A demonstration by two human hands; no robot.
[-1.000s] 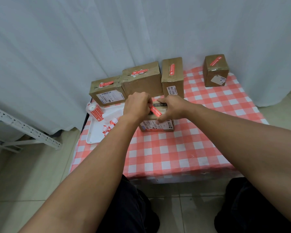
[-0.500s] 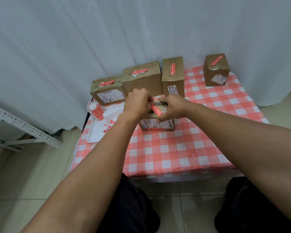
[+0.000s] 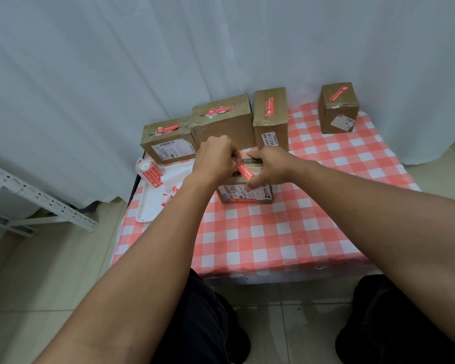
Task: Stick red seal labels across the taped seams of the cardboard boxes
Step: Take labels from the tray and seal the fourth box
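Observation:
A small cardboard box (image 3: 244, 193) with a printed shipping label on its front sits mid-table. A red seal label (image 3: 245, 170) lies slantwise over its top. My left hand (image 3: 216, 158) pinches the label's upper left end with curled fingers. My right hand (image 3: 268, 166) rests on the box top, thumb near the label's lower end and fingers curled over the far edge. Behind stand three boxes, left (image 3: 166, 140), middle (image 3: 223, 124) and tall (image 3: 271, 119); each bears a red label on top. A fourth labelled box (image 3: 338, 109) stands at the far right.
A white tray (image 3: 147, 206) at the table's left edge holds a roll of red labels (image 3: 150, 173) and torn backing scraps (image 3: 168, 195). The table has a red-and-white checked cloth (image 3: 273, 232). A white curtain hangs behind. A metal shelf frame (image 3: 24, 195) lies at left.
Both hands have stayed on the small box with the label between them; the view has shifted slightly.

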